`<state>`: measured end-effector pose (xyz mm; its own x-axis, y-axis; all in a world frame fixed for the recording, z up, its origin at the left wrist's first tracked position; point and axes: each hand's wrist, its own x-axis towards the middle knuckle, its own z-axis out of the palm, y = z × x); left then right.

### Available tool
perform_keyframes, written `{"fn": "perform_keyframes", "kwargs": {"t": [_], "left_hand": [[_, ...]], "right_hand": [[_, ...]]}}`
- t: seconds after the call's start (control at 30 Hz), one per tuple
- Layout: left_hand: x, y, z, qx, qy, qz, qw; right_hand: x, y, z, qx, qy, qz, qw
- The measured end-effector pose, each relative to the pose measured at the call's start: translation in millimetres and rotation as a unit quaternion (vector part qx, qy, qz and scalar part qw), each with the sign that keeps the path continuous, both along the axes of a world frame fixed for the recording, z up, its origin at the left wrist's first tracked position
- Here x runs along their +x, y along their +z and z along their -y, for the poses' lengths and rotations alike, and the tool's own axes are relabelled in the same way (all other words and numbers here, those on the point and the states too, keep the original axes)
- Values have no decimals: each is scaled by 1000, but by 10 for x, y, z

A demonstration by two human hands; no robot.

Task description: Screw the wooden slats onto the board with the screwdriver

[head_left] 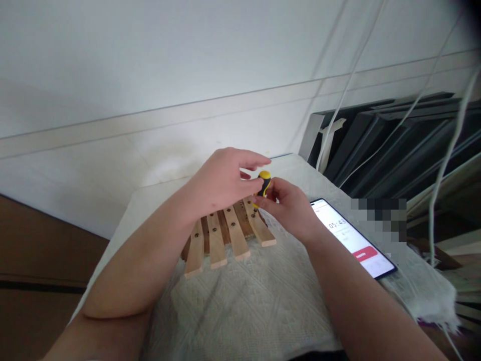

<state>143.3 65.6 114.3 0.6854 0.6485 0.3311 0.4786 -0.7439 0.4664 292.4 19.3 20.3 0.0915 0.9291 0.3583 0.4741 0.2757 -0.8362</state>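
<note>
A short screwdriver (265, 175) with a yellow and black handle stands nearly upright over the rightmost light wooden slat (263, 231). My right hand (292, 208) pinches it low down between thumb and fingers. My left hand (225, 176) reaches over from the left with its fingers stretched out and apart, the thumb at the handle. Several pale slats lie side by side on a darker brown wooden piece (226, 234), with dark screws along them. My left hand and forearm hide the far left part of this wooden assembly.
A phone (347, 235) with a lit timer screen lies right of my right forearm. Pale patterned cloth (255, 301) covers the table. A white wall stands behind. Dark panels (361, 145) lean at the right, with white cables (447, 160) hanging before them.
</note>
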Motion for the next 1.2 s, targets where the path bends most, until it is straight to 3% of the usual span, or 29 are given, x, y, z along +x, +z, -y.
{"fn": "perform_keyframes", "kwargs": {"t": [0.2, 0.43, 0.67, 0.9, 1.0, 1.1, 1.2], "left_hand": [[41, 8, 69, 57, 60, -28, 996], [-13, 70, 60, 23, 19, -53, 998], [-39, 52, 47, 9, 64, -22, 998], [-38, 108, 64, 4, -11, -84, 996], [-65, 48, -59, -7, -13, -82, 997], [-64, -80, -223, 81, 10, -130, 988], [-41, -211, -335, 135, -15, -182, 974]], "right_hand": [[-80, -20, -13, 8, -43, -7, 999], [-17, 14, 31, -6, 58, -33, 998], [-77, -6, 11, -10, -34, -24, 999], [-49, -14, 19, -1, -1, 3, 1000], [-10, -72, -33, 5, -39, -66, 997], [14, -179, -138, 17, -75, -191, 979], [-6, -304, -245, -63, -100, -218, 969]]}}
